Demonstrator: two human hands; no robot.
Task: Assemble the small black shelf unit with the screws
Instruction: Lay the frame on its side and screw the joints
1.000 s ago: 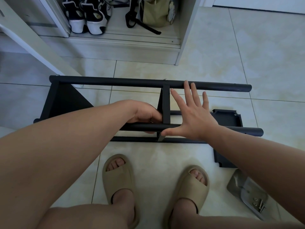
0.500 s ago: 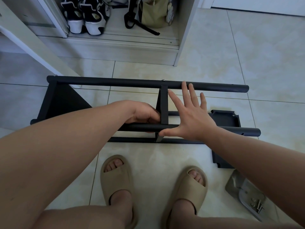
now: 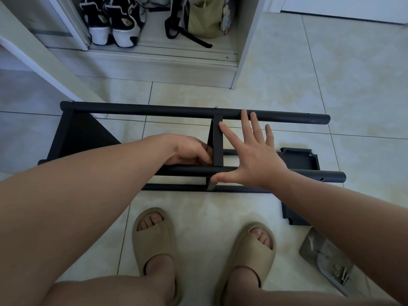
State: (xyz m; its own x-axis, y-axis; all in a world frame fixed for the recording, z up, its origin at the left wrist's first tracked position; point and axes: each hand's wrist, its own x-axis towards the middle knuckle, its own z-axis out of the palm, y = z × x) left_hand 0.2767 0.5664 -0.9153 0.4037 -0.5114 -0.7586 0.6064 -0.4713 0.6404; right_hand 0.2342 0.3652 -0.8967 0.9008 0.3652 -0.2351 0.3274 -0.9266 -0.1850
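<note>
In the head view, the black shelf unit (image 3: pixel 154 111) is laid on the tiled floor (image 3: pixel 209 213), its near tube (image 3: pixel 318 174) is pressed by the spread, straight-fingered right hand (image 3: pixel 254 160), and the left hand (image 3: pixel 192 152) is curled against the middle strut (image 3: pixel 217 146), though what it pinches cannot be told.

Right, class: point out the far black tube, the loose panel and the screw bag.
far black tube (image 3: pixel 154 110): head view, bare stretch left of centre.
loose panel (image 3: pixel 298 160): head view, its far end.
screw bag (image 3: pixel 323 255): head view, clear plastic beside the screws.
</note>
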